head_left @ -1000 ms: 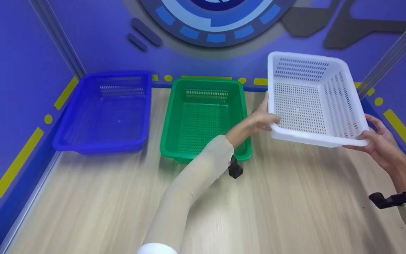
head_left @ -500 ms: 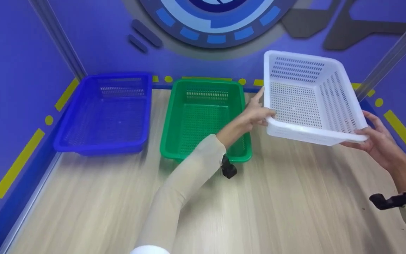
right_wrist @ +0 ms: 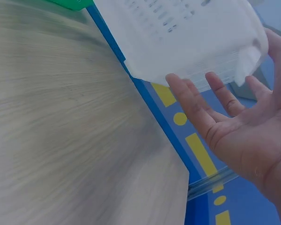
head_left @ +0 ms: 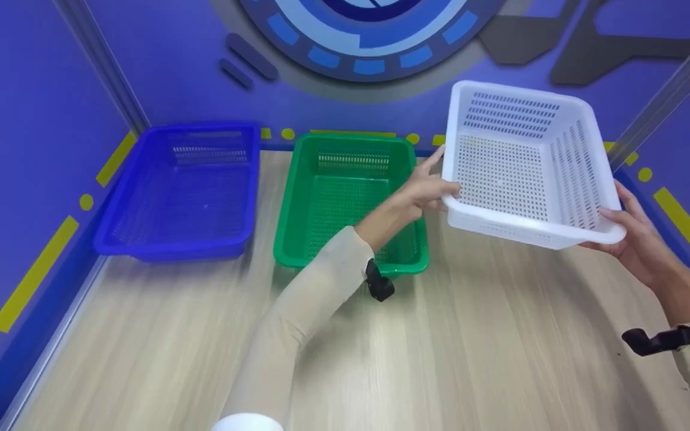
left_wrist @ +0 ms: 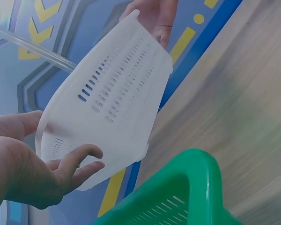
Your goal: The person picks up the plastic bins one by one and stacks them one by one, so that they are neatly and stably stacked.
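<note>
A white perforated plastic basket [head_left: 504, 176] is held up above the table at the right, tilted so its inside faces me. My left hand [head_left: 421, 190] grips its near left corner, thumb over the rim and fingers beneath, as the left wrist view shows the hand [left_wrist: 42, 164] against the outer wall. At the near right corner my right hand [head_left: 641, 239] holds the rim with its thumb on top. In the right wrist view the fingers [right_wrist: 192, 103] spread along the outside of the basket [right_wrist: 187, 42]. The basket's inside shows nothing in it.
A green basket [head_left: 282, 233] stands on the wooden table [head_left: 441, 359] in the middle, partly behind my left forearm. To its left sits a blue basket [head_left: 252, 203]. Blue panels [head_left: 189, 72] with yellow marks wall in the back and both sides.
The white basket has shifted slightly left and a little up, with both hands still gripping it. My left forearm has moved left with it. The green and blue baskets stay put.
</note>
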Demonstrator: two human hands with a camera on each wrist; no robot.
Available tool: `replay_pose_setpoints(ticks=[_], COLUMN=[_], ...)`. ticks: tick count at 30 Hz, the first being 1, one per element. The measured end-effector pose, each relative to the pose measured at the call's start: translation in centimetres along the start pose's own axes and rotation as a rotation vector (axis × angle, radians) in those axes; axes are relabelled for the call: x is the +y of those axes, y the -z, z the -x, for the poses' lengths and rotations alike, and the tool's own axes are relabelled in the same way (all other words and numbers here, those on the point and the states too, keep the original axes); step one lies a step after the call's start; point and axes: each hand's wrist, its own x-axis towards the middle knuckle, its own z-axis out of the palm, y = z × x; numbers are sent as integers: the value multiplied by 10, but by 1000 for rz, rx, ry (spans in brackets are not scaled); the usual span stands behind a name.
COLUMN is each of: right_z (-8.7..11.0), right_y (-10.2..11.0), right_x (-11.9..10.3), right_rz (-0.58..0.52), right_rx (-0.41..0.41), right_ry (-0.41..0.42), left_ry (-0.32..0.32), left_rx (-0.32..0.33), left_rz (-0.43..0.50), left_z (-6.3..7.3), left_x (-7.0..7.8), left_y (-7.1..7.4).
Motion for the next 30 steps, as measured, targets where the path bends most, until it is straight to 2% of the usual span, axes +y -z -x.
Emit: replay_pose_setpoints(ticks=[5,12,15,21,23,27,30], right_z=[-2,-8,-8,-5,-5,-7,-7], right_y=[-4,-12,-17,-26,-29,-35,-41], right_x=[-6,-8,-11,-13,-13,-13,-12], right_rz=[8,-36,-12,44,45,29,51], right_rx=[-36,-118,-109,-43,-48,-116,-116], right_ry=[29,36,48,55,60,84,99], left_ry=[-28,-39,-42,-49,-54,-54,-52], left_rx=[-35,-70,-86,-90,-90,-96,-111], left_rz=[-12,-110,-105,-96,-104,-111,-110], left_z=[6,14,18,26,28,32,36], left_x=[6,15,17,20,22,25,26], left_y=[0,15,18,22,24,31,37])
